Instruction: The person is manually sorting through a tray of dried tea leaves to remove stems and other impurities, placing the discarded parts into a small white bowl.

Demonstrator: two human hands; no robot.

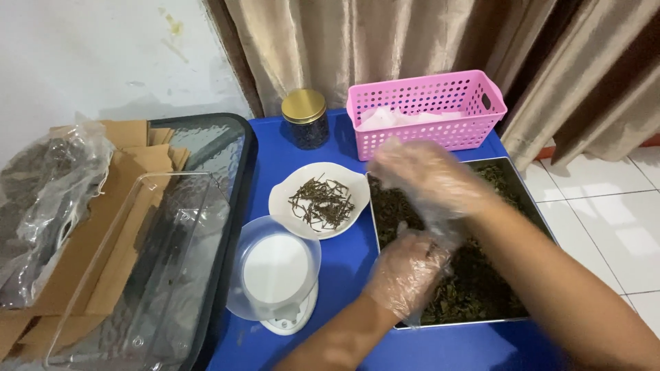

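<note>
A metal tray full of dark dried leaves lies on the blue table. Both hands wear thin clear plastic gloves. My left hand rests on the leaves at the tray's near left side, fingers curled into them. Over the tray's far left corner hovers my right hand, blurred, with its fingers spread. Whether it holds any leaves cannot be told. A white bowl with thin dark stems stands just left of the tray.
A small white scale with a clear dish on it sits near the front. A dark jar with a gold lid and a pink perforated basket stand at the back. Left, a glass-topped surface holds cardboard pieces, a clear tray and a plastic bag.
</note>
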